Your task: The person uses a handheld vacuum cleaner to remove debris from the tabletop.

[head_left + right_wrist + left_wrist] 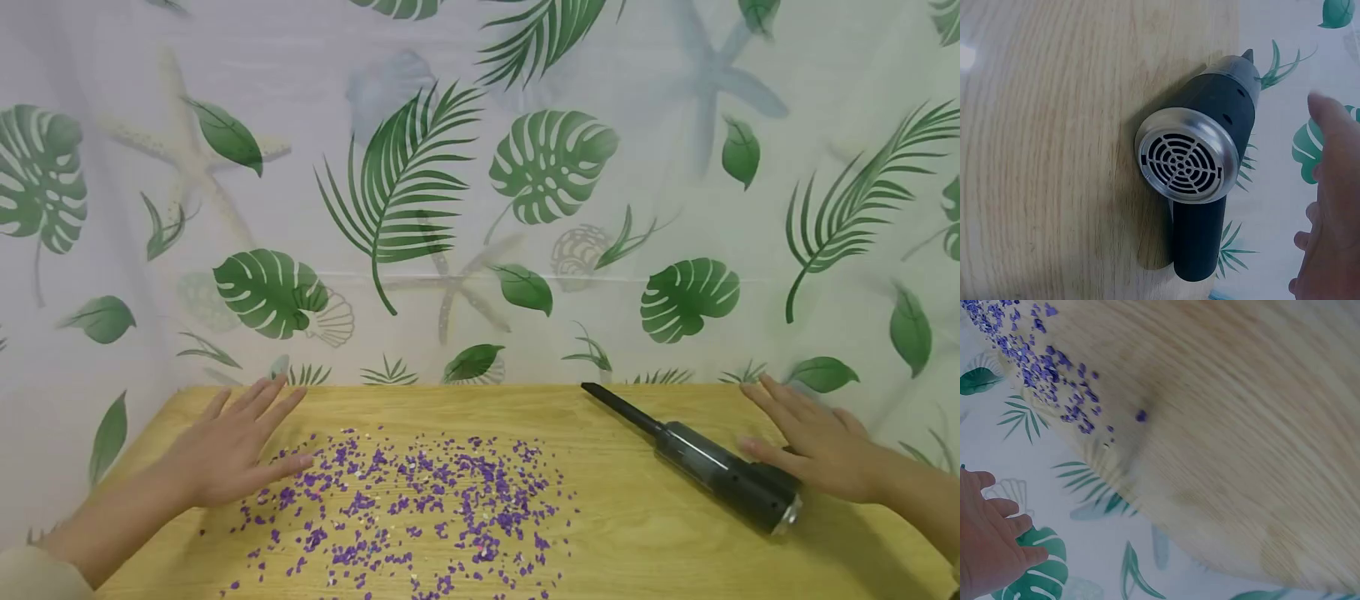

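Note:
Both hands hover with fingers spread and hold nothing. My left hand is over the left side of the table, beside a wide scatter of small purple paper bits. In the left wrist view the left hand shows at the lower left, apart from the bits. On the right lies a black handheld vacuum, its narrow nozzle pointing to the far edge. My right hand is just above its handle end. The right wrist view shows the vacuum's round silver vent and stubby handle, with the right hand off to the side.
The wooden table has a far edge that meets a white hanging cloth printed with green leaves, starfish and shells. A few pale bits are mixed among the purple ones.

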The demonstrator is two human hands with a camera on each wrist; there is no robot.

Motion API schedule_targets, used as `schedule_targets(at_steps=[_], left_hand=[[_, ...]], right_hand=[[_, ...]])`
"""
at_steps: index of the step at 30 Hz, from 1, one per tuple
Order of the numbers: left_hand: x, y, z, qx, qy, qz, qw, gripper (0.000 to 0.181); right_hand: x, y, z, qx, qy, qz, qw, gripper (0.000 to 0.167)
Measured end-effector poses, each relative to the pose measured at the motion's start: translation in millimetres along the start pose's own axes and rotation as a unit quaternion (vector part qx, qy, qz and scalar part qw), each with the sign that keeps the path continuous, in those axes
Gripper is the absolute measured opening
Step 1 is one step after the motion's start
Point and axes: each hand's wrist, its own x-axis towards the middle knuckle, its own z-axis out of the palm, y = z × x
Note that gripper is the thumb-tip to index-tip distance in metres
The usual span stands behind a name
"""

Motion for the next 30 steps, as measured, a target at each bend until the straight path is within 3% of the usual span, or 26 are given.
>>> schedule_targets(at_steps=[3,6,8,11,21,30], left_hand=[[9.3,6.9,1.3,0.002,0.008,0.013,0.9999,0.085],[17.5,13.0,1.6,0.003,0.015,0.022,0.9996,0.084],[22.3,17.0,2.0,0.002,0.018,0.031,0.9994,0.085],[27.5,23.6,4.1,-0.001,0.012,0.039,0.9992,0.086],[54.2,51.4,8.3,-0.005,0.007,0.081,0.9967,0.086],[84.3,86.1,8.2,-0.004,-0.034,0.117,0.9925,0.089]], right_hand=[[-3.6,4.1,4.3,-0.008,0.007,-0.033,0.9994,0.075],[-1.9,10.2,9.5,-0.044,0.023,-0.073,0.9960,0.098],[1.9,14.9,13.8,-0.078,0.042,-0.103,0.9907,0.115],[5.7,21.3,22.9,-0.100,0.071,-0.147,0.9815,0.121],[3.0,30.6,46.7,-0.113,0.097,-0.224,0.9631,0.099],[2.4,42.5,50.9,-0.082,0.103,-0.253,0.9584,0.071]])
